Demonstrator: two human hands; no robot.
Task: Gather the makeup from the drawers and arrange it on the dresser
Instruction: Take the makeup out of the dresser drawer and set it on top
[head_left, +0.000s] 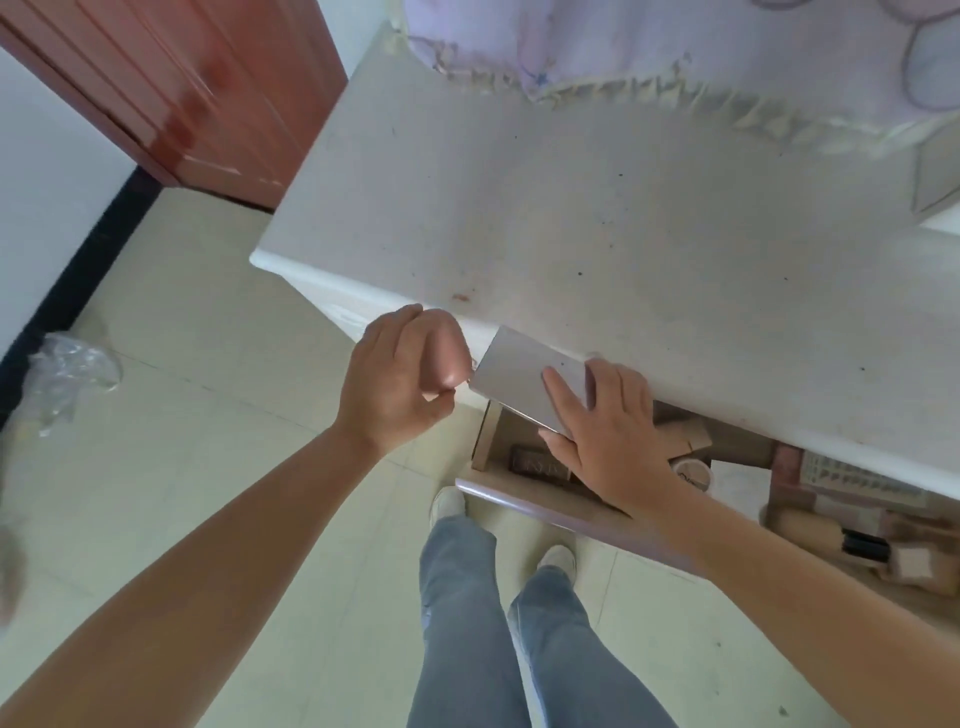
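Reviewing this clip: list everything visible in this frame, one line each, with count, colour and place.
Dresser top: one, white, centre, speckled.
Frilled cloth: one, pale lilac, back of dresser.
Open drawer: one, white-fronted, under the dresser edge.
Flat box: one, silver-grey, over the drawer.
Dark palette: one, brown, inside drawer.
Beige sponge: one, pinkish beige, in left hand.
Wooden door: one, reddish brown, upper left.
Plastic wrap: one, clear, on floor, left.
Left hand: holds the sponge.
Right hand: grips the flat box.

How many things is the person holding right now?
2. The left hand grips a pink egg-shaped sponge beside the dresser edge; the right hand holds a flat grey palette above the open drawer.
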